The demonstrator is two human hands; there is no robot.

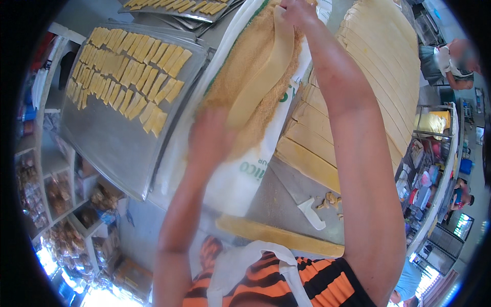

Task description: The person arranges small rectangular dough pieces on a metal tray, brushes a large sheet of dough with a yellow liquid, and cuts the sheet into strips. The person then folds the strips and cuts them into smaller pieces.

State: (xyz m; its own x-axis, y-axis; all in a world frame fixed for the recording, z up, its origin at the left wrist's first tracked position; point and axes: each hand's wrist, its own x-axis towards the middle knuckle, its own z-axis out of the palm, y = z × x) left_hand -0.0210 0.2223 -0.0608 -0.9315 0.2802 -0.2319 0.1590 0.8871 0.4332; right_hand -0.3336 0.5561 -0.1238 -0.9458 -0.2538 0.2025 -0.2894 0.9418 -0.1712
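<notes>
A long, pale dough strip [266, 97] lies curved over a bed of light-brown crumbs [240, 61], spread on a white sack [232, 187] with green print. My right hand [299, 13] is closed on the strip's far end, at the top of the view. At the near end is my left hand [209, 130], so smeared by motion that its fingers do not show clearly. Right of the sack rests a large dough slab [378, 66] sliced into long strips. Left of it, short dough sticks [125, 64] sit in rows on a metal tray [97, 138].
A knife [311, 215] with a white handle lies near me beside dough scraps [330, 199]. Another dough strip [276, 236] runs along the table's near edge. More trays [179, 18] are stacked at the far left. Shelves [71, 174] stand left; a person [452, 61] is at the far right.
</notes>
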